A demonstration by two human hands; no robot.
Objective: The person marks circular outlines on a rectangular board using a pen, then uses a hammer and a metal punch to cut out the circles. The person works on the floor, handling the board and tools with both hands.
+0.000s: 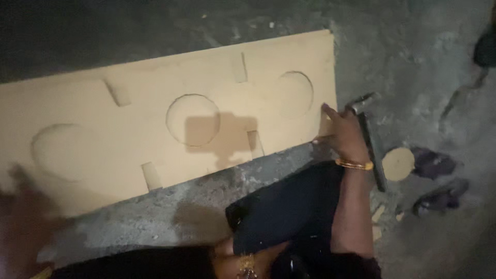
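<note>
Board [155, 129], a long tan fibreboard panel, lay flat on the rough grey concrete floor [423, 62], running from lower left up to the right. It had three round cut-outs in a row and small rectangular notches between them. Right hand [343, 135] rested at the board's lower right corner, fingers curled around the corner edge; gold bangle [354, 165] sat on the wrist. Hammer [369, 139] lay on the floor just beside that hand, head up near the board's end. Round offcut disc [398, 164] sat near the handle, dark debris beyond it. Left hand [20, 217] was a blur at the board's lower left; couldn't tell its grip. Floor was open above the board and to the right. Lighting was dim.
</note>
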